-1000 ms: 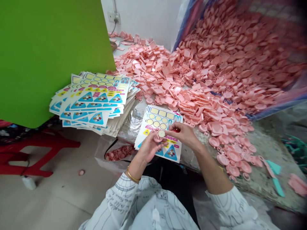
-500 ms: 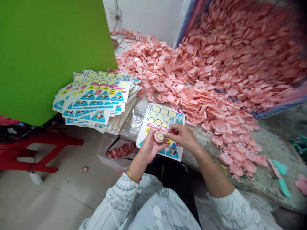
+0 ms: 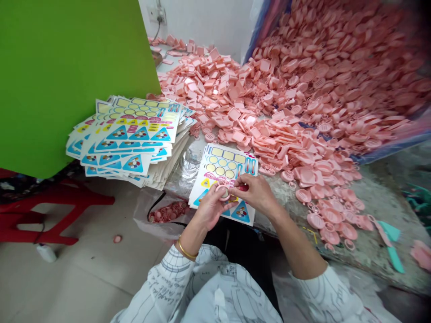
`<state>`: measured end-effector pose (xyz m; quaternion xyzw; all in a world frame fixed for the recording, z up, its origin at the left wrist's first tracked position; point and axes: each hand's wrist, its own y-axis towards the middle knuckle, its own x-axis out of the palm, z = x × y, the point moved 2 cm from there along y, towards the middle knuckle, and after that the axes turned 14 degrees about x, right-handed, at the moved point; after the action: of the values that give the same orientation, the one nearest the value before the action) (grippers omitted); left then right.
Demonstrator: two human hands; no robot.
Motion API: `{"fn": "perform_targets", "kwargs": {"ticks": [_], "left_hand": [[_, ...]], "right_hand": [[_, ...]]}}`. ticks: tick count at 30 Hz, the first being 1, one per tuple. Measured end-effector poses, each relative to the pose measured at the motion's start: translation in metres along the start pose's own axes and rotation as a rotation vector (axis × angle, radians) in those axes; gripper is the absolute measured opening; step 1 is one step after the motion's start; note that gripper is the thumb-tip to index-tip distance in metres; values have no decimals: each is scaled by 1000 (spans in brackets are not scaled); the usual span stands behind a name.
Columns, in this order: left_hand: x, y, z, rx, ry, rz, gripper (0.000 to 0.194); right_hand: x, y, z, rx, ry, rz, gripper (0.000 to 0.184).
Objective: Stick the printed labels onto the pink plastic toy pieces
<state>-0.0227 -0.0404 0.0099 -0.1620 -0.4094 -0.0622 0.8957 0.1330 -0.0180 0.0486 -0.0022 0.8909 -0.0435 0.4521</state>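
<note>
My left hand (image 3: 209, 207), with a gold bangle at the wrist, holds a small round pink plastic piece (image 3: 224, 193) by its edge. The fingertips of my right hand (image 3: 254, 194) pinch the same piece from the other side and cover most of its cream-coloured round centre. A small red thing shows under my right fingers. Both hands are above a printed sticker sheet (image 3: 229, 165) with cream circles, rectangles and blue triangles, and its lower part is partly hidden by my hands.
A large heap of pink plastic parts (image 3: 286, 116) lies beyond the sheet, and a stack of sticker sheets (image 3: 129, 139) lies to the left. A green board (image 3: 67, 76) stands far left, above a red plastic stool (image 3: 57, 211). A plastic bag holds pink pieces (image 3: 167, 212).
The cream round centre, held apart from the pink piece earlier, then sat on it. Now my right fingertips press over it and cover most of it.
</note>
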Motion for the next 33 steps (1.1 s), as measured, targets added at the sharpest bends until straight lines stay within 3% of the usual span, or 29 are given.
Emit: {"fn": "perform_targets", "kwargs": {"ticks": [4, 8, 11, 13, 15, 17, 19, 22, 25, 29, 33], "left_hand": [[-1, -3, 0, 79, 137, 63, 32], [-14, -17, 21, 205, 337, 196, 39], [-48, -34, 47, 288, 496, 299, 46], [-81, -46, 63, 313, 655, 349, 48], [-116, -55, 73, 302, 884, 389, 59], [-144, -60, 78, 322, 1144, 428, 77], [-159, -62, 79, 356, 1332, 429, 84], [-149, -63, 77, 470, 1405, 374, 60], [-111, -63, 74, 658, 1317, 290, 38], [-63, -48, 72, 708, 1120, 210, 33], [-38, -18, 70, 664, 943, 142, 42]], "right_hand": [[4, -14, -17, -75, -71, 27, 26], [12, -34, -21, -54, -40, 125, 28], [9, -39, 6, 232, 71, 214, 32], [5, -36, 32, 478, 65, 263, 46], [4, -29, 53, 637, 8, 290, 62], [7, -21, 65, 669, -38, 290, 65], [14, -13, 69, 634, -62, 283, 59], [25, -9, 67, 601, -42, 314, 51], [32, -12, 64, 611, 16, 408, 44], [37, -21, 61, 578, 160, 525, 31], [37, -30, 59, 559, 514, 597, 35]]}}
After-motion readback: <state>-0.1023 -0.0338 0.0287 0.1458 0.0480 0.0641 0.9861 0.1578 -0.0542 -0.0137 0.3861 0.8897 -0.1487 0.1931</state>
